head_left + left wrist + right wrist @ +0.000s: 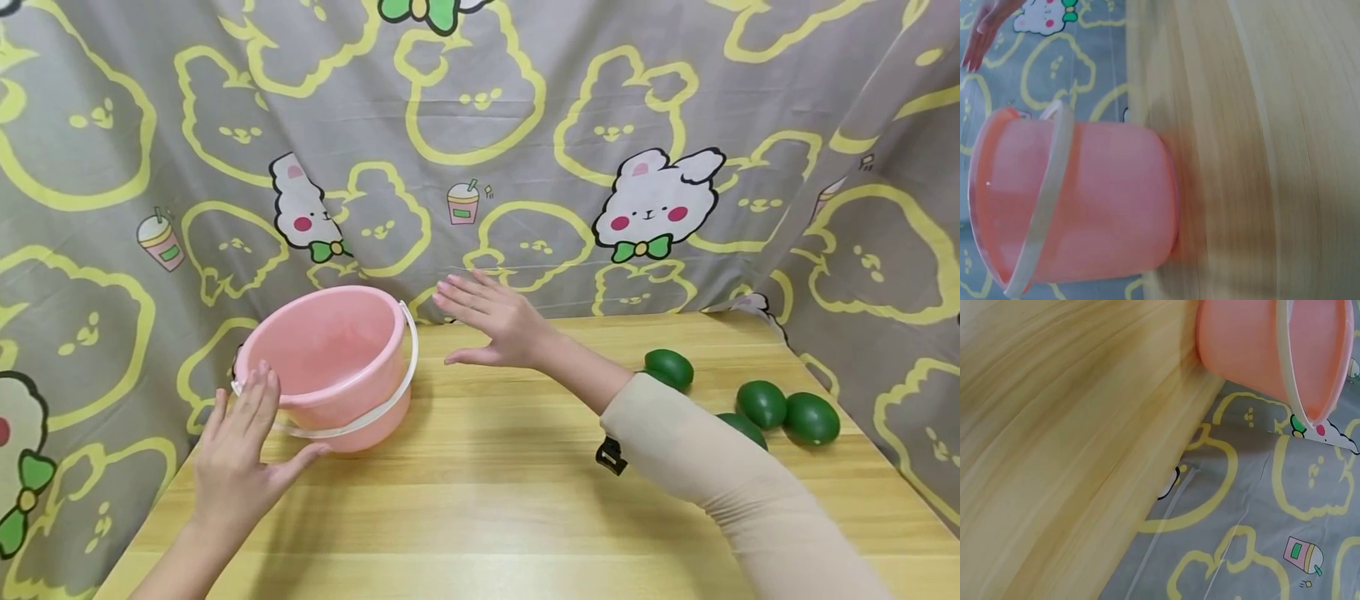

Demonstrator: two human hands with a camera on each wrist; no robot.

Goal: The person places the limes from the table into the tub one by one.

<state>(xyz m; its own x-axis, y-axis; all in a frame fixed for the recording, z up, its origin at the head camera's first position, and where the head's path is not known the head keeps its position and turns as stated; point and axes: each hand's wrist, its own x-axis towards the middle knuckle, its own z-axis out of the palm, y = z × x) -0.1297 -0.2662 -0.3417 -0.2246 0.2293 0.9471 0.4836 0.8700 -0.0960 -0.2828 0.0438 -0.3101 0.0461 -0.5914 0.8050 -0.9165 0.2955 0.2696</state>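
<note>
A pink bucket (345, 408) with a white handle (414, 350) stands upright on the left part of the wooden table, its handle lowered around the side. In front of its near left rim is my left hand (238, 462), fingers straight and thumb spread; whether it touches the rim I cannot tell. My right hand (498, 325) hovers to the right of the bucket, apart from it, fingers extended and holding nothing. Sideways in the left wrist view, the bucket (1104, 200) shows its outer wall, with the right hand (986, 31) beyond. The right wrist view also catches the bucket (1241, 344).
Several dark green, smooth oval fruits (812, 418) lie at the table's right, one partly behind the right sleeve (697, 458). A black clip (611, 457) shows below that sleeve. Patterned grey curtain (525, 100) hangs behind and beside the wooden table (465, 500).
</note>
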